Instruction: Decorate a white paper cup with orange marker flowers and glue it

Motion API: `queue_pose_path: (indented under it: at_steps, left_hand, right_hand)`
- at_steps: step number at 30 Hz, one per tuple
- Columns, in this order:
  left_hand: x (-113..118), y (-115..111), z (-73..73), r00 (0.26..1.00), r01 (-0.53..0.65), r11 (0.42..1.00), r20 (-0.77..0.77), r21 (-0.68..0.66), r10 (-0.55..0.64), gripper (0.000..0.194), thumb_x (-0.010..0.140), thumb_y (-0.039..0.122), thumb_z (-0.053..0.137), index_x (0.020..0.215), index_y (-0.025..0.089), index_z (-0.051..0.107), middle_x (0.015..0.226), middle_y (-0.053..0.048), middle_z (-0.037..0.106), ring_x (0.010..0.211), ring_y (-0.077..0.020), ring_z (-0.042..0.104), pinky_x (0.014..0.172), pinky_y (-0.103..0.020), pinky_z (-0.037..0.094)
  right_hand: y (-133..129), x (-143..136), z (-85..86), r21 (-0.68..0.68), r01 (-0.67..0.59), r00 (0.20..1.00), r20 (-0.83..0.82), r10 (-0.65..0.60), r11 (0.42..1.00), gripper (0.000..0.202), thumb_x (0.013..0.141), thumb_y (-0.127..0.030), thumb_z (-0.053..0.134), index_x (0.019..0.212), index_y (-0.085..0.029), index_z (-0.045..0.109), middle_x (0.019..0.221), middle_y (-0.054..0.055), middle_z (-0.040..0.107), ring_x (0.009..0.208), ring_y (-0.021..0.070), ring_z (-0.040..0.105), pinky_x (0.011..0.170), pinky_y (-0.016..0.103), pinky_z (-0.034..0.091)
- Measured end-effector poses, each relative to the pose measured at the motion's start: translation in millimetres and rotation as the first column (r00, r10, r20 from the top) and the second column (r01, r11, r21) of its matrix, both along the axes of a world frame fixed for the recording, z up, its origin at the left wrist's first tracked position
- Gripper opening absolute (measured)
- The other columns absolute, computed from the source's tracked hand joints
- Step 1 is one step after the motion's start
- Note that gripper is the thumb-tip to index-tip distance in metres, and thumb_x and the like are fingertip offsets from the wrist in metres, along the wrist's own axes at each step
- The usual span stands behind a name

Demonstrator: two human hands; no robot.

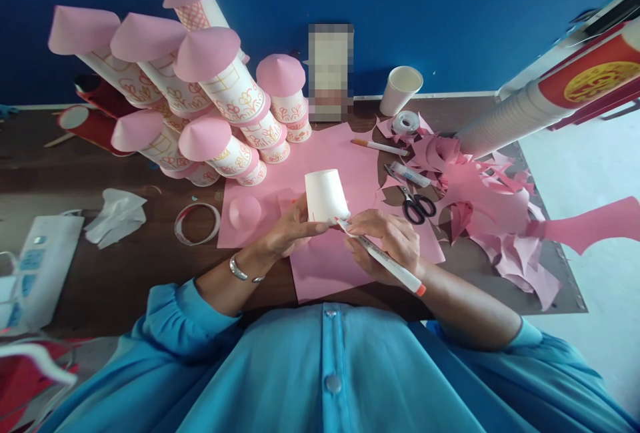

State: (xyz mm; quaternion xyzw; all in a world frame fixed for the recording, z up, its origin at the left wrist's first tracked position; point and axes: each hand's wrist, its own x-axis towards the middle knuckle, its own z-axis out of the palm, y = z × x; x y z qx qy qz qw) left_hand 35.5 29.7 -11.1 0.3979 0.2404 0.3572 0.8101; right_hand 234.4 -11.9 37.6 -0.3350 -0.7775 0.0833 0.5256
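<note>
Bracing a white cup (326,194), left fingers (315,228) pinch its near end; right fingers (363,221) pinch a marker (393,264); scissors (409,199) lie right of the cup.

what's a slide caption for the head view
Left hand holds a white paper cup, right hand a white orange-ended marker at its edge, near white towers with pink paper cones.

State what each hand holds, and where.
Left hand: white tapered paper cup, by its lower edge. Right hand: slim white orange-ended marker, near its writing tip.
</note>
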Motion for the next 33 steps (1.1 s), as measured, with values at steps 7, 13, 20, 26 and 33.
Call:
queue_pose_path:
  at_steps: [7, 13, 20, 26, 33]
  left_hand:
    - [-1.2, -0.2, -2.7, 1.0, 0.008, 1.0, -0.016, 0.021, -0.008, 0.052, 0.078, 0.031, 0.086, 0.124, 0.022, 0.062, 0.107, -0.007, 0.075, 0.101, -0.0262, 0.073, 0.092, -0.041, 0.054]
    - [-2.7, -0.2, -5.4, 0.999, 0.039, 0.999, -0.026, 0.027, -0.038, 0.049, 0.079, 0.032, 0.085, 0.121, 0.021, 0.063, 0.109, -0.007, 0.075, 0.103, -0.0273, 0.072, 0.091, -0.041, 0.054]
    - [-2.2, -0.5, -2.0, 0.999, 0.029, 1.0, -0.029, 0.004, -0.029, 0.05, 0.078, 0.031, 0.086, 0.122, 0.022, 0.064, 0.109, -0.007, 0.075, 0.102, -0.0268, 0.072, 0.091, -0.04, 0.053]
    - [-1.2, -0.8, -0.6, 0.998, -0.005, 1.0, -0.063, -0.022, 0.004, 0.056, 0.072, 0.034, 0.09, 0.121, 0.022, 0.066, 0.11, -0.006, 0.073, 0.101, -0.0253, 0.07, 0.088, -0.038, 0.053]
    - [-2.8, 0.1, -3.1, 0.997, 0.008, 1.0, -0.072, -0.009, -0.008, 0.057, 0.073, 0.031, 0.09, 0.123, 0.021, 0.064, 0.11, -0.007, 0.074, 0.101, -0.0251, 0.07, 0.087, -0.036, 0.053]
  right_hand:
    - [0.3, 0.2, 0.6, -0.009, 0.048, 0.999, 0.013, -0.048, 0.999, 0.014, 0.09, -0.01, 0.066, 0.097, -0.021, 0.06, 0.073, 0.001, 0.071, 0.06, 0.0139, 0.07, 0.055, 0.024, 0.056]
    - [0.9, -0.5, 1.4, 0.002, 0.056, 0.998, 0.027, -0.056, 0.998, 0.015, 0.089, -0.009, 0.065, 0.096, -0.022, 0.06, 0.071, -0.001, 0.07, 0.058, 0.0138, 0.069, 0.054, 0.023, 0.055]
    - [1.3, -0.6, 1.2, 0.009, 0.059, 0.998, 0.028, -0.059, 0.998, 0.017, 0.088, -0.008, 0.066, 0.097, -0.021, 0.06, 0.072, 0.0, 0.07, 0.057, 0.0141, 0.069, 0.054, 0.024, 0.055]
    - [1.3, -1.2, -0.2, 0.006, 0.079, 0.996, 0.034, -0.08, 0.997, 0.019, 0.089, -0.01, 0.066, 0.099, -0.024, 0.06, 0.073, -0.002, 0.071, 0.058, 0.0133, 0.069, 0.055, 0.023, 0.055]
    - [1.5, -0.6, -0.4, -0.003, 0.075, 0.996, 0.057, -0.075, 0.997, 0.018, 0.088, -0.009, 0.066, 0.096, -0.024, 0.058, 0.071, -0.003, 0.07, 0.057, 0.0127, 0.069, 0.054, 0.023, 0.055]
